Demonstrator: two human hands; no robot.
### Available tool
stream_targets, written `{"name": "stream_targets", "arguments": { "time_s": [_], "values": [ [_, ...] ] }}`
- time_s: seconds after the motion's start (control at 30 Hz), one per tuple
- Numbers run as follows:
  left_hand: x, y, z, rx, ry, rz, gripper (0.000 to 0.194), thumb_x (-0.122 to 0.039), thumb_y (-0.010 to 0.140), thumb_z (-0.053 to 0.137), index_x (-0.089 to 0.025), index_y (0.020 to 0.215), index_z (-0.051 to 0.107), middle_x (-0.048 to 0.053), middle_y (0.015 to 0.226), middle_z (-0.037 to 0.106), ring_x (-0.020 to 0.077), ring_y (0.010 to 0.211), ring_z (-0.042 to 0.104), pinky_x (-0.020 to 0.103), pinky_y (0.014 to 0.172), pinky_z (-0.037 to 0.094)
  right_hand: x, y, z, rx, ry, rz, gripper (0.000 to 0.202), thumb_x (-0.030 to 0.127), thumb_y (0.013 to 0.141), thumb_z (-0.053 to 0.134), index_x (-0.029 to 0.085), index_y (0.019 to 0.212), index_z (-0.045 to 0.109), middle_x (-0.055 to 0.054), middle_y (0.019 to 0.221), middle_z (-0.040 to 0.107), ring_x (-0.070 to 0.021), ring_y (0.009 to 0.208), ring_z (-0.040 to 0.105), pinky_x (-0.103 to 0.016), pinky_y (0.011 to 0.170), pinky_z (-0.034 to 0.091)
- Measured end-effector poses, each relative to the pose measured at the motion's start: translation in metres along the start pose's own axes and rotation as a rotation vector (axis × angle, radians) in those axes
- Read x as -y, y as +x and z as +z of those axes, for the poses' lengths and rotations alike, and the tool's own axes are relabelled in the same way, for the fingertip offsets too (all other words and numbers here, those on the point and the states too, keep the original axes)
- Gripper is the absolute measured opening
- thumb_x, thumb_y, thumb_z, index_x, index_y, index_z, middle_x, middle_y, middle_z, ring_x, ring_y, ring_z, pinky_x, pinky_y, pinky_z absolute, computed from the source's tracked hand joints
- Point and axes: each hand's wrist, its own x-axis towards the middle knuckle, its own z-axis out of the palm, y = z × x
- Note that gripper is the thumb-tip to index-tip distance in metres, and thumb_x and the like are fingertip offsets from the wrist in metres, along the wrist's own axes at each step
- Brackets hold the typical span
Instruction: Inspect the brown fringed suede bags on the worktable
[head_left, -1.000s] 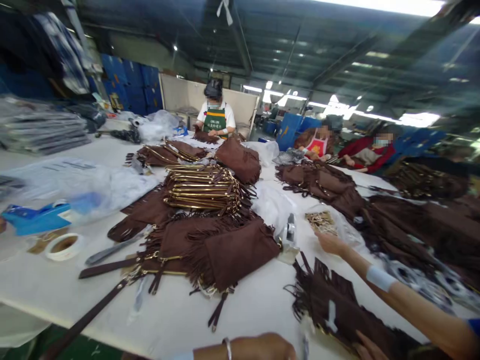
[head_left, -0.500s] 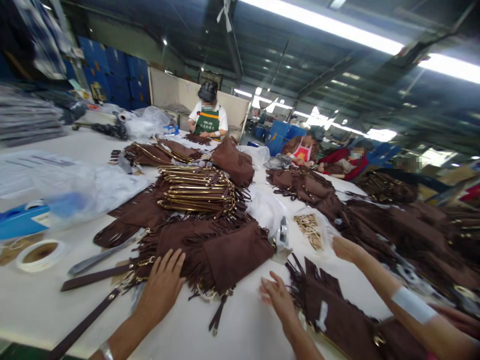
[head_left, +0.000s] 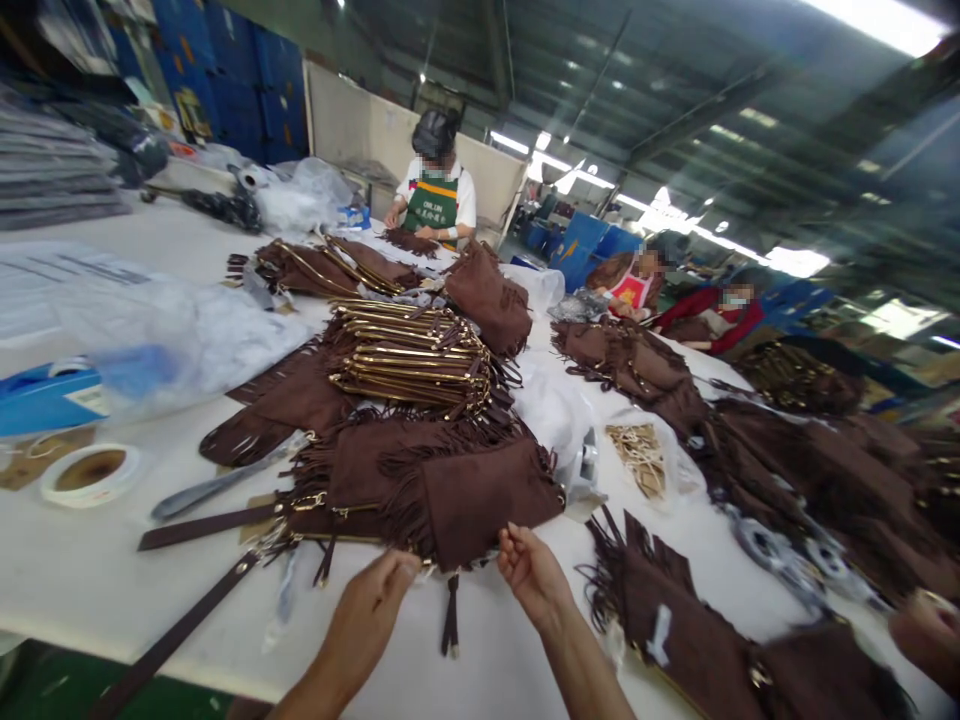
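Two brown fringed bags overlap on the white table, the front bag (head_left: 480, 500) lying over the second one (head_left: 367, 460). My left hand (head_left: 379, 600) is closed at the front bag's lower left corner, where a small metal fitting shows; what its fingers pinch is too small to make out. Curled at the lower right edge of the same bag, my right hand (head_left: 531, 575) has its fingertips pressed together; anything between them is hidden. A tassel (head_left: 450, 618) hangs between the hands. Behind the bags lies a stack of gold-edged brown pieces (head_left: 409, 360).
Another fringed bag (head_left: 675, 620) lies at the right, near a co-worker's hand (head_left: 926, 625). A tape roll (head_left: 90, 474) and blue dispenser (head_left: 52, 397) are at the left. A bag of tan tags (head_left: 637, 458) lies right of centre. People work across the table.
My left hand has left the bag's top and closed at its lower corner. My right hand has moved left to its edge. The co-worker's arm has drawn back right.
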Motion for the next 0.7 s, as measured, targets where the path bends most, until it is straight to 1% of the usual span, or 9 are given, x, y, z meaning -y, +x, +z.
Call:
{"name": "stream_targets", "arguments": {
  "time_s": [0.07, 0.17, 0.23, 0.3, 0.37, 0.43, 0.53, 0.6, 0.7],
  "values": [
    [-0.003, -0.001, 0.016, 0.052, -0.23, -0.168, 0.04, -0.051, 0.092, 0.04, -0.019, 0.092, 0.063, 0.007, 0.089, 0.071, 0.0249, 0.087, 0.065, 0.033, 0.075, 0.05, -0.004, 0.001, -0.002, -0.08, -0.029, -0.063, 0.03, 0.031, 0.067, 0.079, 0.015, 0.083, 0.06, -0.002, 0.073, 0.068, -0.0096, 0.055, 0.061, -0.021, 0.052, 0.053],
    [0.004, 0.005, 0.029, -0.022, -0.394, -0.289, 0.042, -0.055, 0.084, 0.051, -0.016, 0.092, 0.065, 0.009, 0.092, 0.072, 0.0254, 0.088, 0.066, 0.032, 0.072, 0.049, 0.0, 0.009, -0.012, -0.235, -0.071, -0.175, 0.05, 0.041, 0.058, 0.084, 0.016, 0.093, 0.059, 0.002, 0.07, 0.065, -0.0109, 0.056, 0.061, -0.019, 0.049, 0.049],
    [0.011, 0.009, 0.03, -0.062, -0.436, -0.336, 0.043, -0.056, 0.079, 0.057, -0.015, 0.089, 0.066, 0.01, 0.09, 0.072, 0.0252, 0.084, 0.067, 0.031, 0.067, 0.049, 0.006, 0.014, -0.02, -0.326, -0.088, -0.218, 0.071, 0.043, 0.052, 0.087, 0.015, 0.108, 0.055, 0.001, 0.075, 0.065, -0.0136, 0.062, 0.063, -0.021, 0.051, 0.05],
    [0.017, 0.01, 0.026, -0.098, -0.467, -0.367, 0.047, -0.058, 0.074, 0.06, -0.014, 0.088, 0.066, 0.012, 0.089, 0.073, 0.0246, 0.08, 0.068, 0.03, 0.065, 0.049, 0.013, 0.018, -0.027, -0.393, -0.089, -0.239, 0.092, 0.042, 0.049, 0.088, 0.015, 0.125, 0.044, -0.002, 0.088, 0.065, -0.0164, 0.071, 0.064, -0.024, 0.054, 0.052],
    [0.02, 0.008, 0.018, -0.143, -0.505, -0.388, 0.05, -0.06, 0.071, 0.062, -0.014, 0.09, 0.066, 0.013, 0.09, 0.073, 0.0236, 0.078, 0.069, 0.03, 0.066, 0.051, 0.016, 0.02, -0.031, -0.427, -0.071, -0.244, 0.101, 0.04, 0.05, 0.088, 0.016, 0.133, 0.035, -0.006, 0.1, 0.063, -0.0179, 0.08, 0.063, -0.025, 0.057, 0.054],
    [0.021, 0.006, 0.007, -0.179, -0.532, -0.397, 0.051, -0.06, 0.068, 0.065, -0.014, 0.09, 0.065, 0.013, 0.09, 0.073, 0.0229, 0.078, 0.07, 0.03, 0.067, 0.052, 0.015, 0.02, -0.032, -0.427, -0.041, -0.229, 0.096, 0.039, 0.053, 0.086, 0.018, 0.132, 0.036, -0.008, 0.104, 0.061, -0.0182, 0.085, 0.062, -0.025, 0.059, 0.055],
    [0.021, 0.004, -0.007, -0.195, -0.543, -0.396, 0.05, -0.057, 0.065, 0.071, -0.014, 0.089, 0.065, 0.012, 0.089, 0.074, 0.0233, 0.079, 0.07, 0.03, 0.068, 0.053, 0.01, 0.018, -0.028, -0.346, -0.004, -0.158, 0.07, 0.038, 0.057, 0.085, 0.018, 0.115, 0.051, -0.007, 0.096, 0.064, -0.0182, 0.083, 0.064, -0.026, 0.061, 0.056],
    [0.02, 0.003, -0.012, -0.181, -0.545, -0.389, 0.05, -0.056, 0.063, 0.074, -0.014, 0.088, 0.066, 0.012, 0.088, 0.074, 0.0235, 0.077, 0.07, 0.03, 0.066, 0.053, 0.009, 0.018, -0.023, -0.265, 0.002, -0.093, 0.054, 0.039, 0.058, 0.085, 0.017, 0.099, 0.057, -0.005, 0.084, 0.065, -0.0182, 0.075, 0.066, -0.027, 0.06, 0.057],
    [0.018, -0.001, -0.008, -0.147, -0.555, -0.372, 0.05, -0.058, 0.061, 0.075, -0.014, 0.084, 0.067, 0.012, 0.085, 0.074, 0.0227, 0.073, 0.07, 0.029, 0.063, 0.051, 0.018, 0.019, -0.012, -0.213, -0.009, -0.032, 0.04, 0.037, 0.062, 0.084, 0.017, 0.083, 0.057, 0.0, 0.064, 0.061, -0.0139, 0.056, 0.062, -0.02, 0.045, 0.051]
  ]
}}
